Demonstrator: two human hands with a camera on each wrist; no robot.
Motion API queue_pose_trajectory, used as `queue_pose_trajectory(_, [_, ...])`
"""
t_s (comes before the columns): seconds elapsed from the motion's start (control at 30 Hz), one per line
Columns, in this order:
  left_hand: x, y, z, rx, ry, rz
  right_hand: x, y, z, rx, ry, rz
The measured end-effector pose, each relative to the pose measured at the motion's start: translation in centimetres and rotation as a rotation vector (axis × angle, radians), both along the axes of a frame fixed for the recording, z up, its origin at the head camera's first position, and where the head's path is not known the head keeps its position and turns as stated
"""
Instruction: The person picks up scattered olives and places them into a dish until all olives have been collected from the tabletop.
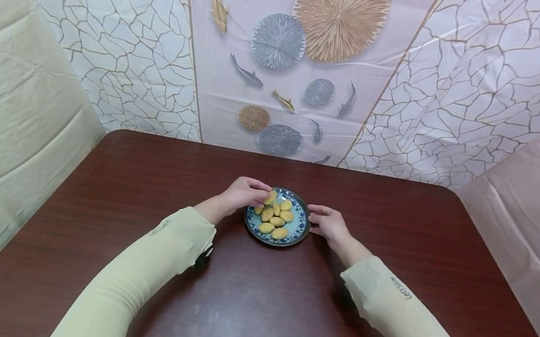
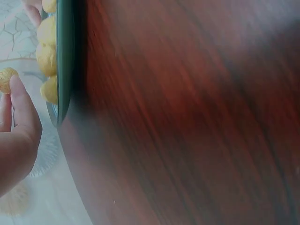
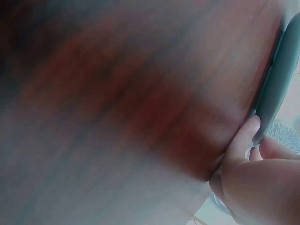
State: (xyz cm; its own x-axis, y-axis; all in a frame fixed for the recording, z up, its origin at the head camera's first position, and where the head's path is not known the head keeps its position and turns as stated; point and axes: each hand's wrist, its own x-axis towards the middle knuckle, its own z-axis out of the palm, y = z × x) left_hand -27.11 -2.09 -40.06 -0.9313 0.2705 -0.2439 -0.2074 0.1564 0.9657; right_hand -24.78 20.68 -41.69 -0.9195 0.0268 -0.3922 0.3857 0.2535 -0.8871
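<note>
A round plate (image 1: 300, 229) with a blue-and-white patterned border and dark outer edge carries several small yellow potatoes (image 1: 277, 221). Over its upper left part, my left hand (image 1: 242, 194) pinches one potato (image 2: 6, 79) between thumb and fingertips, raised beside the others in the left wrist view. On the plate's right side, my right hand (image 1: 330, 225) holds the rim. The right wrist view shows the thumb (image 3: 252, 125) low against the plate's dark green outer side (image 3: 276, 79), with other fingers at the edge.
The plate stands on a dark reddish-brown wooden table (image 1: 243, 300), toward its far side. Behind the table hangs a patterned cloth (image 1: 279, 96) with fish and round motifs. Pale cloth walls (image 1: 8, 119) flank it on both sides.
</note>
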Motion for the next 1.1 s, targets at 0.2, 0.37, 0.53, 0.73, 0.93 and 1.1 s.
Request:
queue_pose_trajectory(0.2, [0.5, 1.0, -0.4, -0.058, 0.029, -0.044, 0.0, 0.0, -0.1, 0.005, 0.0, 0.003])
queue_pose_trajectory(0.37, [0.9, 2.0, -0.6, -0.089, 0.03, -0.065, 0.0, -0.1, -0.2, 0.012, 0.005, 0.004])
queue_pose_trajectory(0.53, [1.2, 2.8, -0.6, -0.114, 0.046, -0.08, 0.0, 0.1, -0.1, 0.024, 0.001, 0.007])
queue_pose_trajectory(0.73, [1.6, 3.7, -0.6, -0.196, 0.147, -0.119, 0.0, 0.0, 0.0, 0.024, 0.002, 0.009])
queue_pose_trajectory(0.93, [2.0, 4.1, -0.4, -0.297, 0.234, -0.149, 0.1, 0.0, 0.0, 0.021, 0.017, 0.013])
queue_pose_trajectory(1.1, [2.1, 4.2, -0.4, -0.43, 0.341, -0.218, 0.1, 0.0, -0.1, 0.024, 0.02, 0.016])
